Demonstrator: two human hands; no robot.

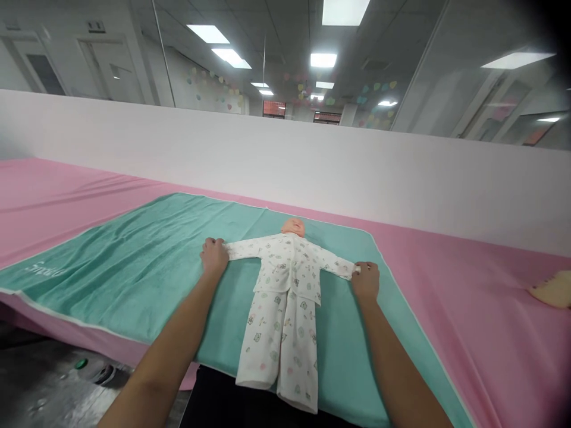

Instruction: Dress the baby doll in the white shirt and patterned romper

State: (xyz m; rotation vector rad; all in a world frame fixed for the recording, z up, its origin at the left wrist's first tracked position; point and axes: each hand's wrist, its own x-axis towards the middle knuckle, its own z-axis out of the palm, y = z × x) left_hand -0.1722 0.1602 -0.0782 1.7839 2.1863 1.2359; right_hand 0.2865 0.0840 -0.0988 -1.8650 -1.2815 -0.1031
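Observation:
A baby doll (293, 226) lies on its back on a green towel (173, 238), its head toward the wall. It wears a white printed top (289, 261) and white printed trousers (263, 339), whose leg ends reach the near edge of the towel. Both sleeves are stretched out sideways. My left hand (215, 255) is closed on the end of the sleeve at the left. At the right, my right hand (366, 280) grips the cuff of the other sleeve. The doll's hands and feet do not show.
Pink cloth (473, 291) covers the surface under the towel. Behind it rises a low white wall (285, 157) with glass panels above. A beige object (553, 289), partly cut off, lies at the right edge. Below left, a bottle-like item with a green cap (81, 364) is on the floor.

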